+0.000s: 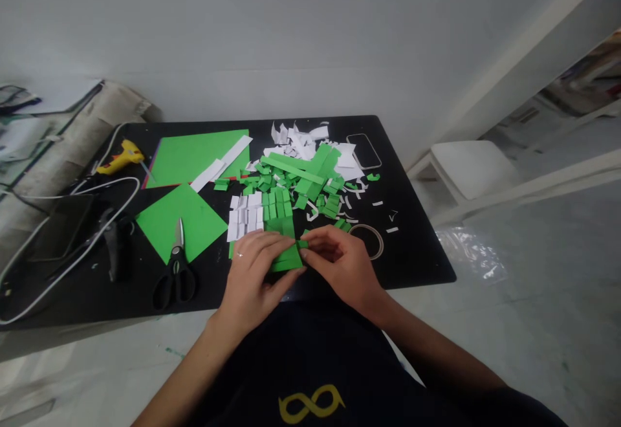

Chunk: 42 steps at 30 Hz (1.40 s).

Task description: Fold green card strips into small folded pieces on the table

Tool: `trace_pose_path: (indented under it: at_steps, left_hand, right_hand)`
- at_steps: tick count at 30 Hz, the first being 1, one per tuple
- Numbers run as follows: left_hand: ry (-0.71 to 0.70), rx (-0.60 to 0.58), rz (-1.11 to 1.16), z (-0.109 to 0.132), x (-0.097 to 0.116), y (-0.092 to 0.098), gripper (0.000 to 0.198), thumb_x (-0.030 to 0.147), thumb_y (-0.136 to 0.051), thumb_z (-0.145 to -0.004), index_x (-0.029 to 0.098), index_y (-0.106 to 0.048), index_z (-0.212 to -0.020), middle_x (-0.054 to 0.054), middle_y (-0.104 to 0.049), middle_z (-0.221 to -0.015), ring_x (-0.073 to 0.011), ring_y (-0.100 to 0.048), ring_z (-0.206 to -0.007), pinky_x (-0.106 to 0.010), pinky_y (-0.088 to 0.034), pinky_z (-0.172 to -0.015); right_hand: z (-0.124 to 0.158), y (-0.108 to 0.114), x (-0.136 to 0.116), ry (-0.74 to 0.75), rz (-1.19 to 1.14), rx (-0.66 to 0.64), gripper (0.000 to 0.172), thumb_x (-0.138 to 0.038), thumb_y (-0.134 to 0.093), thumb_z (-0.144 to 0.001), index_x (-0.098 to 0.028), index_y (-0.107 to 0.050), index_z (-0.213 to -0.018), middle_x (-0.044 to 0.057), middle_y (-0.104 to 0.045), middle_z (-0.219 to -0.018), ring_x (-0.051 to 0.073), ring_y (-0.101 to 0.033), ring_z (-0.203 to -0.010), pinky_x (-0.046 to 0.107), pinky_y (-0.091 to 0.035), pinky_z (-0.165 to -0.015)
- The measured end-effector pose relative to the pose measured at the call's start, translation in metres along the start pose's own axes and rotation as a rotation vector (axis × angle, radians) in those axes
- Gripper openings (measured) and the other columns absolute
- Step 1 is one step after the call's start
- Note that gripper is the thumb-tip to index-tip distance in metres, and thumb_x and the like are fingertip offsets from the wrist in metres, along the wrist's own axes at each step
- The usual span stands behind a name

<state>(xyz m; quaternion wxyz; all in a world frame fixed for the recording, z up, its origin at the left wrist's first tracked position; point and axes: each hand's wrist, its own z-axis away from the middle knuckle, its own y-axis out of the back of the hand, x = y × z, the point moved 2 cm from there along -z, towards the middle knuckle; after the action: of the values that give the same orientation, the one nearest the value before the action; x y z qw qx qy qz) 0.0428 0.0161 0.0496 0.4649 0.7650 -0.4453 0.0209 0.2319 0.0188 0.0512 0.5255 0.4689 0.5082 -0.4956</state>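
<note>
Close to the table's front edge, my left hand [255, 268] is closed on a green paper sheet [287, 259], thumb at its lower edge and fingers over its top. Rows of folded white paper tabs [246, 215] and green paper tabs [277, 205] adjoin this sheet on its far side. My right hand [344, 262] pinches a small folded green paper piece [301, 244] at the sheet's right edge. Part of the sheet is hidden beneath my left hand. Black-handled scissors [175, 272] lie to the left, blades pointing away over a green paper square [182, 220].
Green paper scraps [310, 175] and white scraps [301, 142] are heaped at the back. A tape ring [380, 242] lies right of my right hand. A yellow glue gun [123, 157] and a white cable [130, 200] occupy the left. A white stool [468, 165] stands beyond the black table [417, 259].
</note>
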Motion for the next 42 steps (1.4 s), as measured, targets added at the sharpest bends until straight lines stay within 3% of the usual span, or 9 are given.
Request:
trace_pose_path:
  at_steps: [9,13,15,17,20,24,29,35,42]
  left_hand:
    - [0.059,-0.006,-0.078,0.004,-0.004,0.0,0.03,0.032,-0.079,-0.094,0.025,-0.061,-0.117,-0.011,-0.07,-0.123,-0.0332,-0.064,-0.119,-0.054,-0.046,-0.105]
    - [0.137,-0.097,0.044,0.004,-0.004,-0.003,0.034,0.042,-0.083,-0.091,0.024,-0.06,-0.107,-0.012,-0.067,-0.13,-0.0341,-0.061,-0.123,-0.053,-0.046,-0.104]
    - [0.169,-0.114,0.125,0.002,-0.003,-0.002,0.019,0.037,-0.075,-0.097,0.024,-0.063,-0.104,-0.01,-0.067,-0.131,-0.0315,-0.061,-0.124,-0.051,-0.046,-0.105]
    - [0.209,-0.096,0.193,0.0,-0.001,0.0,0.005,0.027,-0.065,-0.103,0.024,-0.067,-0.099,-0.008,-0.069,-0.128,-0.0279,-0.062,-0.122,-0.047,-0.047,-0.105]
    - [0.318,-0.039,0.294,0.0,0.0,0.003,0.016,0.022,-0.061,-0.104,0.024,-0.071,-0.091,-0.006,-0.072,-0.122,-0.0248,-0.066,-0.117,-0.043,-0.05,-0.102]
    - [0.431,0.068,0.343,0.003,0.001,0.001,0.019,0.025,-0.064,-0.103,0.024,-0.075,-0.087,-0.006,-0.072,-0.126,-0.0256,-0.067,-0.119,-0.045,-0.049,-0.106]
    - [0.409,0.134,0.312,0.008,0.003,-0.003,0.014,0.024,-0.068,-0.101,0.027,-0.079,-0.091,-0.005,-0.069,-0.131,-0.0254,-0.063,-0.125,-0.045,-0.046,-0.11]
    - [0.395,0.169,0.279,0.008,0.001,-0.002,0.004,0.024,-0.075,-0.096,0.027,-0.077,-0.099,-0.005,-0.066,-0.124,-0.024,-0.063,-0.121,-0.042,-0.049,-0.107]
    - [0.416,0.179,0.459,0.013,0.0,-0.004,0.016,0.021,-0.074,-0.097,0.026,-0.073,-0.112,0.001,-0.076,-0.1,-0.015,-0.073,-0.093,-0.026,-0.058,-0.087]
  right_hand:
    - [0.0,0.005,-0.006,0.078,0.098,0.049,0.014,-0.027,-0.079,-0.089,-0.025,-0.078,-0.103,0.004,-0.081,-0.097,0.022,-0.078,-0.089,0.036,-0.064,-0.078]
    - [0.002,0.002,-0.008,0.098,0.145,0.004,0.01,-0.026,-0.077,-0.092,-0.026,-0.08,-0.101,0.004,-0.082,-0.1,0.023,-0.078,-0.089,0.037,-0.064,-0.08]
    - [0.002,0.001,-0.008,0.101,0.146,-0.03,0.008,-0.027,-0.077,-0.093,-0.027,-0.081,-0.1,0.004,-0.083,-0.1,0.023,-0.078,-0.091,0.038,-0.063,-0.082]
    - [0.003,0.0,-0.009,0.111,0.119,-0.04,0.009,-0.028,-0.076,-0.094,-0.027,-0.082,-0.101,0.004,-0.083,-0.104,0.024,-0.078,-0.097,0.038,-0.063,-0.085]
    - [0.003,0.002,-0.008,0.133,0.074,0.037,0.012,-0.028,-0.077,-0.094,-0.026,-0.079,-0.106,0.006,-0.079,-0.111,0.024,-0.076,-0.105,0.037,-0.064,-0.088]
    - [0.005,0.003,-0.002,0.05,0.006,0.069,0.014,-0.032,-0.081,-0.091,-0.024,-0.072,-0.098,0.003,-0.073,-0.096,0.02,-0.074,-0.089,0.033,-0.063,-0.081]
    - [0.004,0.0,0.0,0.004,-0.103,0.027,0.016,-0.029,-0.082,-0.088,-0.023,-0.068,-0.092,0.0,-0.072,-0.09,0.016,-0.073,-0.083,0.028,-0.062,-0.08]
    - [0.005,0.0,-0.002,0.189,0.01,0.101,0.011,-0.021,-0.08,-0.091,-0.024,-0.069,-0.091,-0.001,-0.075,-0.09,0.015,-0.075,-0.084,0.026,-0.062,-0.079]
    - [0.012,0.004,-0.005,0.506,0.281,0.081,0.015,-0.01,-0.074,-0.096,-0.025,-0.075,-0.098,0.0,-0.081,-0.093,0.016,-0.079,-0.087,0.027,-0.062,-0.083]
